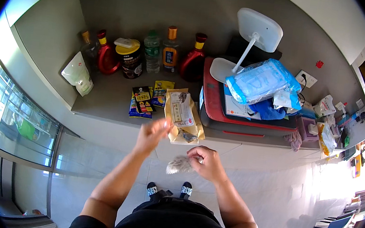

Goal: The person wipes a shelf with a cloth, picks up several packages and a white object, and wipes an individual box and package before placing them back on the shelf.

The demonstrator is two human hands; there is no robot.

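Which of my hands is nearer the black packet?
Left. In the picture, the left hand is below the black packet, slightly right; the right hand is lower and farther right, holding a gray fluffy thing.

"How are we reaching?"
"Both ways at once: our left forearm (pixel 114 180) slants forward and rightward, our right forearm (pixel 232 196) forward and leftward, so we converge."
"And the ends of us?"
"Our left hand (pixel 151 134) sits farther forward, half curled and slightly blurred. Our right hand (pixel 207 163) turns inward, its digits closed in a pinch, wrist fairly straight."
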